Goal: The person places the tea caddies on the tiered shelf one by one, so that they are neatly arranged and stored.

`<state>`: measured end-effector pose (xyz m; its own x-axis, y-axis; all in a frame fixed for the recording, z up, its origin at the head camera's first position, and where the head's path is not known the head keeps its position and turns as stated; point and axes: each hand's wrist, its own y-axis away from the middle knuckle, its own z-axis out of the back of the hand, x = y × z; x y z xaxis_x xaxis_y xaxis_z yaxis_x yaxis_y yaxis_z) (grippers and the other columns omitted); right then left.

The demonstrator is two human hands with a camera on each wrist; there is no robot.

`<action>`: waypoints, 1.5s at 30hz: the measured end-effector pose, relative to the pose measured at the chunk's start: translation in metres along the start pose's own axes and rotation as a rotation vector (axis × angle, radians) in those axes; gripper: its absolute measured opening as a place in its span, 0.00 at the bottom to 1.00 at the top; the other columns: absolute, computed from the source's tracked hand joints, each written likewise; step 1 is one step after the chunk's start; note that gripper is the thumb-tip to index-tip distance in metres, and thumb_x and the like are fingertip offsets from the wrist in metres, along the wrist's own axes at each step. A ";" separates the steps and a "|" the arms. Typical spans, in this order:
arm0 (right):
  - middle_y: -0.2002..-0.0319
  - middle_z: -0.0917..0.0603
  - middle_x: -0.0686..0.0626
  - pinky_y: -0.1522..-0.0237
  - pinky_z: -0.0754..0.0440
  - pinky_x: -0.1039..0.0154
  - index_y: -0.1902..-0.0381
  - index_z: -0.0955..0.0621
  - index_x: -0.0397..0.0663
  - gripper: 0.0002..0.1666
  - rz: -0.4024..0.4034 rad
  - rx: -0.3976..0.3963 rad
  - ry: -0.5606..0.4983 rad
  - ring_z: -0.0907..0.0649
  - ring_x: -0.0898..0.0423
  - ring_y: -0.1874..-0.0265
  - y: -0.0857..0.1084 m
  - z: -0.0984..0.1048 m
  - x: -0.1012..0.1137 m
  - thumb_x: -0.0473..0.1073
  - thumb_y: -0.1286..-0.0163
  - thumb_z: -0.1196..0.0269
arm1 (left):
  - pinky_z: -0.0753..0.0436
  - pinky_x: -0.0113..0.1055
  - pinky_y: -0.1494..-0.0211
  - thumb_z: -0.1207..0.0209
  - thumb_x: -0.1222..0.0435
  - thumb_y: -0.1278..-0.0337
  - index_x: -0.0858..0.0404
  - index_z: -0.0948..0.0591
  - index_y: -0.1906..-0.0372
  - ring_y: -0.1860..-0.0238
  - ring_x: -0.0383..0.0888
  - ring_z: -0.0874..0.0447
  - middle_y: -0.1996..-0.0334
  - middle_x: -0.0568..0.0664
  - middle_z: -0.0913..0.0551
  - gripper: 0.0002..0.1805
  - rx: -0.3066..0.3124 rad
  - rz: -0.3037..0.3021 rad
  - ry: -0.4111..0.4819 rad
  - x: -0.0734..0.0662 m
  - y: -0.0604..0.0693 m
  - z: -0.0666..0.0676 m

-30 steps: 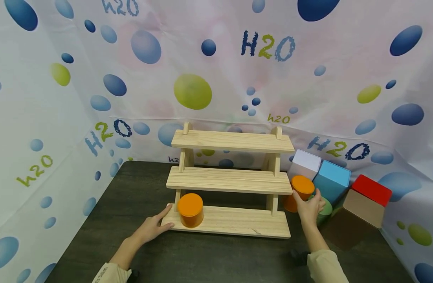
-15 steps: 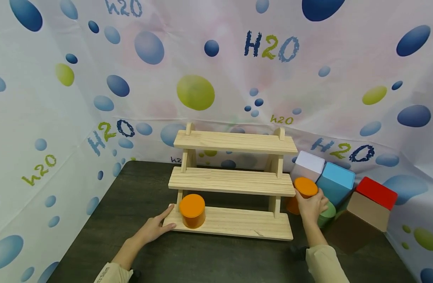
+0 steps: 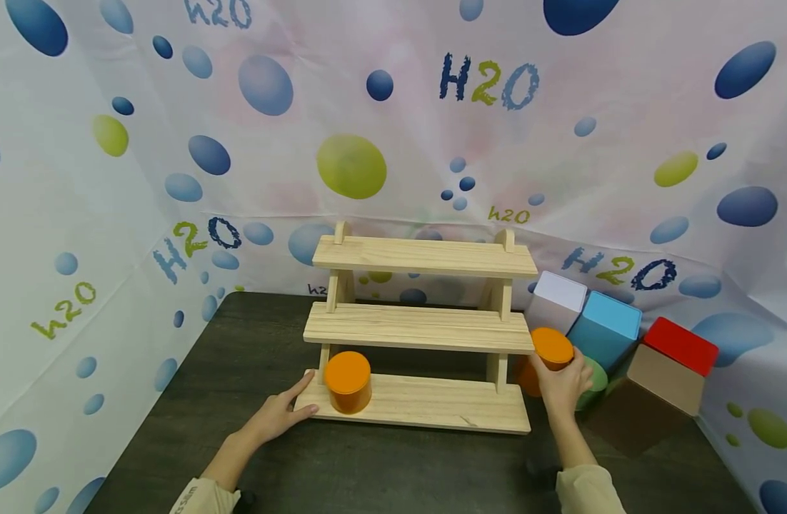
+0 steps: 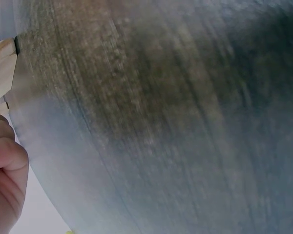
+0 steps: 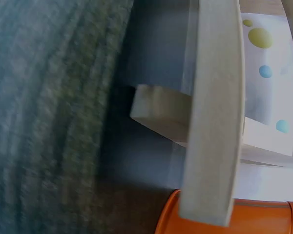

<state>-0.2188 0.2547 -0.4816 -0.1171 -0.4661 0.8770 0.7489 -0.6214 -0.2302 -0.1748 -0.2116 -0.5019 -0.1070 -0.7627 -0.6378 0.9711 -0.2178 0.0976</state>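
Grasping the orange canister (image 3: pixel 552 348) near its lid with the right hand (image 3: pixel 563 387), thumb to the left and curled fingers to the right, at right of center in the frame, just beside the right end of the middle shelf (image 3: pixel 413 326) of the wooden stand (image 3: pixel 425 255). Hard to tell the source of the extra orange left of the thumb: same body or another. Crowded by the green can (image 3: pixel 598 382) below right, the blue box (image 3: pixel 605 325) above right and the white box (image 3: pixel 556 296) above: probably best to grip well below the lid, then lift straight up before any sideways move. Watch the shelf end, likely the easiest part to knock. Touching the left end of the bottom shelf (image 3: pixel 438 401) with the left hand (image 3: pixel 274 417), lower left of center, index and thumb spread rather than clenched: worth pressing lightly there, so as to steady the stand on the dark surface (image 3: pixel 393 471) without nudging the matching tub (image 3: pixel 348 383).
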 end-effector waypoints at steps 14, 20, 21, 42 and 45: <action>0.42 0.42 0.29 0.45 0.48 0.39 0.36 0.43 0.32 0.49 0.020 -0.013 -0.102 0.43 0.35 0.44 0.004 -0.005 -0.008 0.46 0.49 0.32 | 0.28 0.54 0.51 0.41 0.51 0.46 0.61 0.42 0.31 0.53 0.60 0.23 0.43 0.72 0.32 0.41 -0.005 -0.010 0.012 0.003 0.000 0.000; 0.42 0.41 0.31 0.46 0.47 0.40 0.36 0.42 0.33 0.50 0.045 -0.017 -0.114 0.43 0.36 0.45 0.006 0.000 -0.016 0.48 0.49 0.31 | 0.29 0.54 0.50 0.41 0.50 0.46 0.60 0.42 0.31 0.51 0.62 0.24 0.42 0.71 0.33 0.41 -0.004 -0.008 0.018 0.001 -0.002 -0.002; 0.42 0.41 0.31 0.46 0.47 0.40 0.36 0.42 0.33 0.50 0.049 -0.014 -0.113 0.43 0.36 0.45 0.006 0.001 -0.016 0.49 0.50 0.31 | 0.29 0.54 0.50 0.41 0.50 0.46 0.60 0.42 0.31 0.51 0.62 0.24 0.43 0.71 0.33 0.41 -0.005 -0.006 0.016 0.001 -0.002 -0.002; 0.48 0.38 0.34 0.51 0.44 0.48 0.40 0.38 0.32 0.45 0.171 -0.125 -0.185 0.41 0.54 0.53 0.019 0.022 -0.011 0.40 0.53 0.29 | 0.28 0.54 0.51 0.41 0.51 0.47 0.60 0.42 0.31 0.52 0.62 0.23 0.43 0.71 0.32 0.41 0.005 -0.009 0.015 0.004 -0.001 -0.001; 0.50 0.37 0.36 0.54 0.44 0.56 0.39 0.37 0.33 0.44 0.179 -0.138 -0.179 0.44 0.65 0.56 0.022 0.027 -0.005 0.39 0.52 0.30 | 0.28 0.54 0.51 0.41 0.51 0.46 0.61 0.42 0.31 0.53 0.61 0.23 0.43 0.72 0.32 0.41 0.000 -0.013 0.012 0.004 -0.001 -0.001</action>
<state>-0.1843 0.2601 -0.4792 0.1352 -0.4652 0.8748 0.6499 -0.6249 -0.4327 -0.1757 -0.2145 -0.5053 -0.1171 -0.7528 -0.6478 0.9696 -0.2279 0.0895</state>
